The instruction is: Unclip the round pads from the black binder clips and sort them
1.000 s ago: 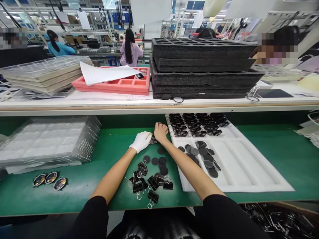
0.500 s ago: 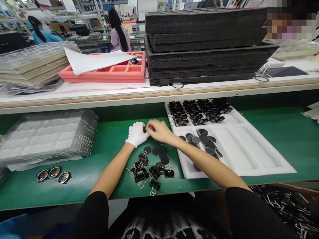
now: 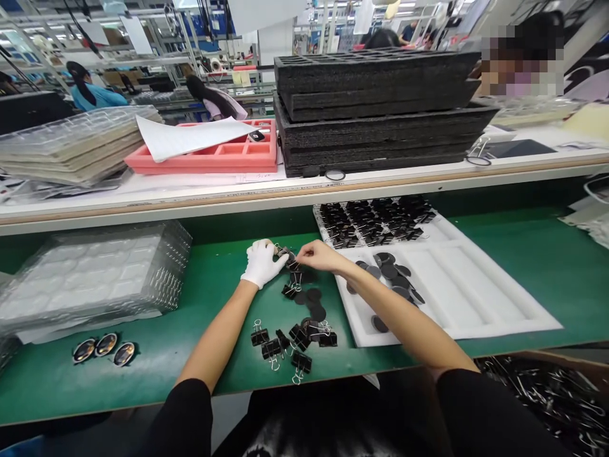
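Note:
My left hand [image 3: 261, 264], in a white glove, is closed at the edge of a small cluster of black binder clips [image 3: 295, 278]. My right hand [image 3: 320, 256], bare, pinches at the right side of that cluster with thumb and fingertips; a wire handle seems to be between them. What the clips bite on is hard to make out. Toward me, black round discs [image 3: 314, 311] lie on the green bench. Several loose binder clips [image 3: 271, 348] with silver handles lie just in front of these.
A white foam tray [image 3: 476, 279] at right holds rows of clips and a heap of dark discs [image 3: 390, 271]. Stacked clear plastic trays [image 3: 95, 266] and round lens-like pieces [image 3: 105, 344] are at left. A shelf [image 3: 228, 193] crosses behind; a box of clips [image 3: 547, 400] sits lower right.
My hands, together before, are now slightly apart, with binder clips showing between them. Fewer loose clips lie in the front pile. The head view has tilted up.

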`<state>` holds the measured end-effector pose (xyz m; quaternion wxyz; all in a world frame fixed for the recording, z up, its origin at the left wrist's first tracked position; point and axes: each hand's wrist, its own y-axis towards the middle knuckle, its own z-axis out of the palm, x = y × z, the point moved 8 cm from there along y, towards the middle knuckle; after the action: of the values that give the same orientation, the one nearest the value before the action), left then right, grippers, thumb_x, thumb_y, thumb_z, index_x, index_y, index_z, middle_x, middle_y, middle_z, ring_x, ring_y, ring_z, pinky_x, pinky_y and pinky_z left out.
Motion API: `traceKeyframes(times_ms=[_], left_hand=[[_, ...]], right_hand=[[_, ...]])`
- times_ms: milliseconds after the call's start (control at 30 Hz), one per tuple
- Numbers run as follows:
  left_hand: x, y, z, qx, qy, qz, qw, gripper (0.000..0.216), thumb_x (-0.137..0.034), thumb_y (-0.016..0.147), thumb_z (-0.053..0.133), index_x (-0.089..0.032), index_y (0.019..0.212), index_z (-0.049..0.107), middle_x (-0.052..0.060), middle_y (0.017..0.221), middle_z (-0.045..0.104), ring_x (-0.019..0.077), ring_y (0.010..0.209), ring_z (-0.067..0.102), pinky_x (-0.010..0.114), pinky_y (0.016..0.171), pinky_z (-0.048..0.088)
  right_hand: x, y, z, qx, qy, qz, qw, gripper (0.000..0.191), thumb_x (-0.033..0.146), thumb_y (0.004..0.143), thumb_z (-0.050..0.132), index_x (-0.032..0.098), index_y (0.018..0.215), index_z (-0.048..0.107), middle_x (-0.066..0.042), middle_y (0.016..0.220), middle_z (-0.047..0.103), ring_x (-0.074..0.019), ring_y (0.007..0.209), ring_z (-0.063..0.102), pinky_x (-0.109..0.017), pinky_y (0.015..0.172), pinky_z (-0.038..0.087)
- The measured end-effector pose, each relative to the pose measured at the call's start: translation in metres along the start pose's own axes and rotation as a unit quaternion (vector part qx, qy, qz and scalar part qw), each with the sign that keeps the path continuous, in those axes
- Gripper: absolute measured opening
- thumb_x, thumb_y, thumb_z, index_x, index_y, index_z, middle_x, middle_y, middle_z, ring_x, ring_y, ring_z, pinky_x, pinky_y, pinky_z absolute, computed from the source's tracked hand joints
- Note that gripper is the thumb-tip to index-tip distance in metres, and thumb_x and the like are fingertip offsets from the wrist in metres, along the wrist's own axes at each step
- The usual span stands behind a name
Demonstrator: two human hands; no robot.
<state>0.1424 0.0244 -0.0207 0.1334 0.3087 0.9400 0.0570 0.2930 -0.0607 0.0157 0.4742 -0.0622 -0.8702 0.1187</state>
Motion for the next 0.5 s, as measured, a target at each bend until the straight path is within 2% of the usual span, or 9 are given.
traceKeyframes(times_ms=[100, 167, 233, 333, 367, 433, 500], left_hand=[[0.001, 0.001, -0.002, -0.017, -0.014, -0.005, 1.0, 0.04, -0.057, 0.091, 0.074, -0.018, 0.085, 0.066, 0.012, 0.134, 0.062, 0.0331, 0.13, 0.052, 0.048, 0.103, 0.042], [0.003, 0.0, -0.006, -0.045, -0.032, -0.013, 0.998, 0.039, -0.055, 0.089, 0.075, -0.018, 0.085, 0.066, 0.013, 0.134, 0.062, 0.0319, 0.131, 0.052, 0.047, 0.106, 0.041], [0.004, -0.002, -0.012, -0.078, -0.057, -0.005, 0.995, 0.034, -0.051, 0.091, 0.073, -0.019, 0.102, 0.069, 0.014, 0.14, 0.06, 0.0307, 0.136, 0.051, 0.046, 0.111, 0.041], [-0.002, -0.006, -0.02, -0.097, -0.109, 0.044, 0.988, 0.04, -0.043, 0.1, 0.058, -0.019, 0.131, 0.065, 0.014, 0.145, 0.059, 0.0267, 0.14, 0.051, 0.043, 0.117, 0.04], [-0.006, -0.007, -0.021, -0.088, -0.126, 0.066, 0.986, 0.041, -0.04, 0.102, 0.051, -0.019, 0.134, 0.064, 0.014, 0.143, 0.061, 0.0249, 0.138, 0.053, 0.041, 0.117, 0.041], [-0.014, -0.009, -0.021, -0.06, -0.142, 0.102, 0.983, 0.043, -0.037, 0.105, 0.041, -0.02, 0.136, 0.065, 0.012, 0.14, 0.064, 0.0226, 0.133, 0.057, 0.039, 0.116, 0.042], [-0.021, -0.007, -0.02, -0.026, -0.125, 0.128, 0.984, 0.047, -0.035, 0.106, 0.038, -0.022, 0.143, 0.063, 0.011, 0.149, 0.061, 0.0232, 0.14, 0.053, 0.04, 0.118, 0.041]], right_hand=[[-0.01, 0.0, 0.005, 0.016, -0.01, -0.002, 1.0, 0.017, 0.024, 0.093, 0.07, 0.011, 0.086, 0.077, -0.004, 0.084, 0.073, -0.0138, 0.08, 0.063, -0.022, 0.072, 0.042], [-0.007, -0.005, 0.015, 0.005, -0.021, -0.049, 0.999, 0.016, 0.027, 0.092, 0.07, 0.012, 0.085, 0.075, -0.005, 0.092, 0.074, -0.016, 0.092, 0.065, -0.023, 0.08, 0.044], [-0.003, -0.013, 0.021, -0.027, -0.019, -0.103, 0.994, 0.02, 0.032, 0.097, 0.064, 0.014, 0.09, 0.069, -0.008, 0.109, 0.074, -0.0173, 0.103, 0.065, -0.025, 0.087, 0.045], [-0.008, -0.021, 0.024, -0.061, 0.037, -0.111, 0.991, 0.031, 0.045, 0.104, 0.05, 0.016, 0.095, 0.058, -0.01, 0.123, 0.071, -0.0154, 0.091, 0.065, -0.028, 0.082, 0.047], [-0.012, -0.022, 0.022, -0.07, 0.064, -0.101, 0.99, 0.032, 0.047, 0.104, 0.048, 0.017, 0.095, 0.055, -0.011, 0.126, 0.07, -0.0149, 0.089, 0.065, -0.028, 0.08, 0.048], [-0.017, -0.022, 0.011, -0.102, 0.095, -0.087, 0.986, 0.03, 0.045, 0.103, 0.048, 0.017, 0.091, 0.051, -0.013, 0.132, 0.067, -0.016, 0.096, 0.066, -0.028, 0.083, 0.051], [-0.02, -0.019, -0.006, -0.142, 0.06, -0.054, 0.987, 0.028, 0.04, 0.104, 0.047, 0.017, 0.089, 0.05, -0.013, 0.134, 0.066, -0.017, 0.107, 0.066, -0.028, 0.09, 0.05]])
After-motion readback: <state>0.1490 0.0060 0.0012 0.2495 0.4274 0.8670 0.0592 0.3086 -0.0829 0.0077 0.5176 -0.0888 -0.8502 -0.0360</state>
